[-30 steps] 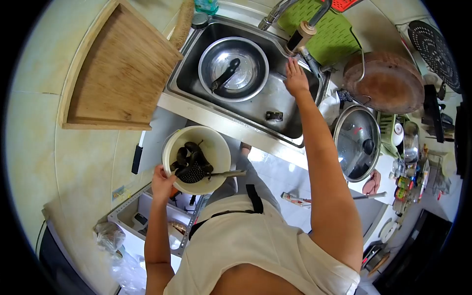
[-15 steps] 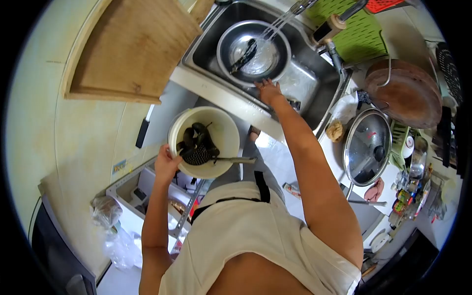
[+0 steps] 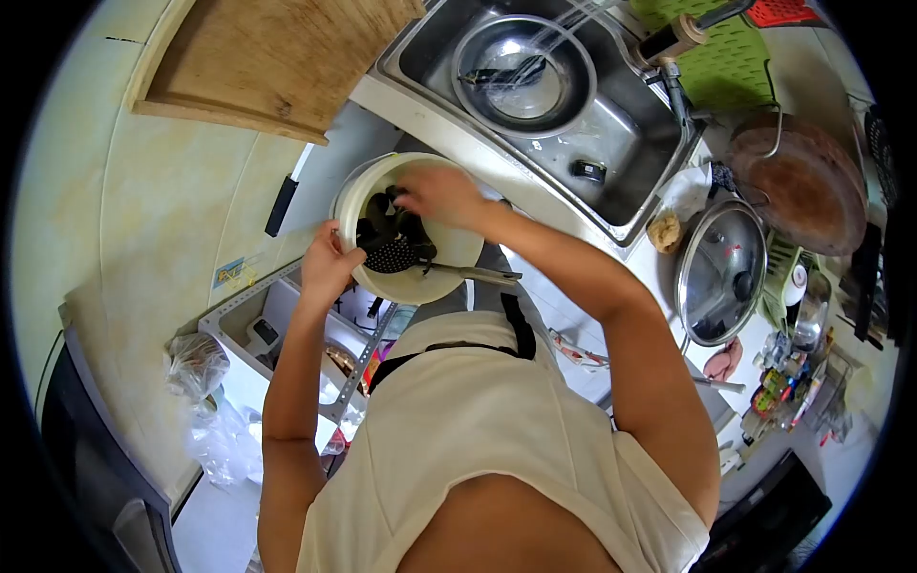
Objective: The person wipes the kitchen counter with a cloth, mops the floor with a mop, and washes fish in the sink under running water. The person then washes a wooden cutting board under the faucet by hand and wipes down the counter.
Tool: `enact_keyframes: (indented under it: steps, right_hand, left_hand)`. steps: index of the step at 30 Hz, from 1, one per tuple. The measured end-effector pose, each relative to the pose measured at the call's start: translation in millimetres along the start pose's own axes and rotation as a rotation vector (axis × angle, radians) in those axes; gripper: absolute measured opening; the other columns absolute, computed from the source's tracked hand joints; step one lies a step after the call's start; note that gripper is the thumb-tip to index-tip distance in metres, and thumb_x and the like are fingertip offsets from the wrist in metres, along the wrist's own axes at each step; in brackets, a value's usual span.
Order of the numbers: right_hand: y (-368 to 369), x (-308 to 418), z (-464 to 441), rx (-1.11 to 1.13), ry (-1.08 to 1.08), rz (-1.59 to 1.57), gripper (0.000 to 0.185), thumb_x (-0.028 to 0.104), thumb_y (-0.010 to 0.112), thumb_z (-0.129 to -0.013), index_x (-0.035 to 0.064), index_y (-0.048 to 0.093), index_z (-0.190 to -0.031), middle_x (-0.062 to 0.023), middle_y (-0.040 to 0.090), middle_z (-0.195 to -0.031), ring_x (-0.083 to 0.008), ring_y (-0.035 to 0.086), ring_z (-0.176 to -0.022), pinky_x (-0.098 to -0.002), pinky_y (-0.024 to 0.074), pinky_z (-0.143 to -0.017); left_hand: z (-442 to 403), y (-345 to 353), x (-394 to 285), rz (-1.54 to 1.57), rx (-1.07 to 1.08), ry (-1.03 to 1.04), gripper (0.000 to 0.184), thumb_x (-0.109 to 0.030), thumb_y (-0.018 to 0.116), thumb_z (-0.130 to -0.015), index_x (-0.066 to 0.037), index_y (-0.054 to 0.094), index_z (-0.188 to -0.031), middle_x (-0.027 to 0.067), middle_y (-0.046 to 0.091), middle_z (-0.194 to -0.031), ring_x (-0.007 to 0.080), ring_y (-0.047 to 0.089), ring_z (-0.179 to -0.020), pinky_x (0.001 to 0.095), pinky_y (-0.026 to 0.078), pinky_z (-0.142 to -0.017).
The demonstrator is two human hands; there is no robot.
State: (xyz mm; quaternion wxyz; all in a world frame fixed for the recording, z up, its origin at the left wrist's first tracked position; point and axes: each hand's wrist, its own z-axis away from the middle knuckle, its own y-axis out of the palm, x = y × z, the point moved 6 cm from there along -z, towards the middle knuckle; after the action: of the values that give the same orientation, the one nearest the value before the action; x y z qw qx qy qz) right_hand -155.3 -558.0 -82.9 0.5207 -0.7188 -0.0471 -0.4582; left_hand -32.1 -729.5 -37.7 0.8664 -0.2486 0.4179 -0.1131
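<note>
My left hand (image 3: 330, 263) is closed on the left rim of a cream-coloured bucket (image 3: 457, 250). In the bucket lie dark, glossy, elongated things (image 3: 379, 212) whose kind I cannot make out. Beside them rests a black perforated skimmer (image 3: 390, 256), its handle sticking out over the rim towards my waist. My right hand (image 3: 444, 196) reaches inside the bucket, fingertips at the dark things; motion blur hides whether it grips one. Water runs into a metal basin (image 3: 585, 100) in the sink, where a dark elongated thing (image 3: 503, 76) lies.
The steel sink (image 3: 626, 177) holds a small black object (image 3: 588, 171). A glass pan lid (image 3: 721, 272) and a round wooden board (image 3: 798, 186) stand on the right. A wooden board with a raised edge (image 3: 277, 62) juts out upper left. Below it is an open drawer (image 3: 253, 329).
My right hand has left the basin's rim and moved left and down into the bucket. My left hand stays on the bucket rim. The dark thing in the basin has turned.
</note>
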Motion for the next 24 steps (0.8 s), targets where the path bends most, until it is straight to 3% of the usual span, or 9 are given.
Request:
enact_keyframes:
  steps: [2, 8, 14, 17, 19, 21, 23, 24]
  right_hand:
    - [38, 10, 2, 0.328, 0.36, -0.09, 0.047, 0.043, 0.058, -0.086, 0.0025, 0.061, -0.109, -0.0162, 0.066, -0.098, -0.0337, 0.065, -0.089, -0.0439, 0.0509, -0.078]
    - [108, -1, 6, 0.488, 0.492, -0.046, 0.053, 0.043, 0.061, -0.083, -0.0034, 0.062, -0.108, -0.0197, 0.067, -0.099, -0.0325, 0.066, -0.091, -0.0417, 0.0512, -0.081]
    - [127, -19, 12, 0.305, 0.507, -0.106, 0.044, 0.037, 0.064, -0.081, -0.0039, 0.068, -0.096, -0.0227, 0.067, -0.095, -0.0323, 0.066, -0.091, -0.0398, 0.0518, -0.079]
    - [131, -35, 14, 0.347, 0.669, -0.32, 0.041, 0.031, 0.065, -0.08, -0.0056, 0.065, -0.098, -0.0189, 0.068, -0.091, -0.0279, 0.066, -0.083, -0.0374, 0.0522, -0.075]
    - [85, -18, 23, 0.464, 0.686, -0.831, 0.038, 0.024, 0.065, -0.081, -0.0071, 0.062, -0.102, -0.0116, 0.066, -0.087, -0.0204, 0.063, -0.075, -0.0337, 0.0507, -0.067]
    - [43, -10, 38, 0.403, 0.622, -1.09, 0.034, 0.019, 0.064, -0.083, -0.0062, 0.06, -0.104, -0.0063, 0.063, -0.089, -0.014, 0.058, -0.075, -0.0295, 0.0481, -0.062]
    - [-45, 14, 56, 0.458, 0.657, -0.825, 0.045, 0.022, 0.062, -0.085, -0.0037, 0.055, -0.122, -0.0073, 0.064, -0.096, -0.0116, 0.059, -0.082, -0.0259, 0.0491, -0.073]
    - [-54, -4, 68, 0.316, 0.623, -0.845, 0.04, 0.02, 0.062, -0.086, -0.0043, 0.057, -0.117, -0.0065, 0.063, -0.093, -0.0117, 0.058, -0.081, -0.0253, 0.0474, -0.072]
  left_hand:
    - [4, 0, -10, -0.033, -0.012, -0.008, 0.047, -0.012, 0.069, -0.065, 0.0, 0.055, -0.108, 0.0068, 0.063, -0.075, 0.0144, 0.059, -0.063, 0.0275, 0.047, -0.058]
    - [7, 0, -15, -0.063, -0.038, 0.081, 0.049, -0.013, 0.071, -0.063, -0.001, 0.055, -0.107, 0.0078, 0.064, -0.074, 0.0158, 0.06, -0.063, 0.0287, 0.047, -0.059]
    - [22, 1, -39, -0.11, -0.019, 0.12, 0.047, -0.009, 0.07, -0.064, -0.001, 0.055, -0.108, 0.0074, 0.063, -0.076, 0.0149, 0.059, -0.064, 0.028, 0.047, -0.061]
    - [19, -1, -33, -0.157, -0.005, 0.122, 0.045, -0.008, 0.069, -0.066, -0.001, 0.055, -0.108, 0.0071, 0.063, -0.077, 0.0139, 0.058, -0.065, 0.0273, 0.046, -0.059]
    - [16, -3, -24, -0.142, 0.006, 0.104, 0.044, -0.007, 0.069, -0.067, -0.001, 0.054, -0.108, 0.0068, 0.062, -0.077, 0.0132, 0.058, -0.065, 0.0263, 0.046, -0.057]
    - [13, -4, -17, -0.058, 0.019, 0.088, 0.043, -0.007, 0.069, -0.068, -0.001, 0.054, -0.108, 0.0063, 0.062, -0.077, 0.0123, 0.057, -0.065, 0.025, 0.045, -0.054]
    - [6, -6, -1, -0.057, -0.008, 0.094, 0.044, -0.007, 0.069, -0.068, -0.001, 0.053, -0.109, 0.0057, 0.061, -0.078, 0.0113, 0.056, -0.064, 0.0235, 0.044, -0.053]
    - [3, -7, 6, -0.057, -0.022, 0.098, 0.045, -0.006, 0.069, -0.068, -0.001, 0.053, -0.11, 0.0053, 0.061, -0.079, 0.0109, 0.056, -0.064, 0.0228, 0.044, -0.052]
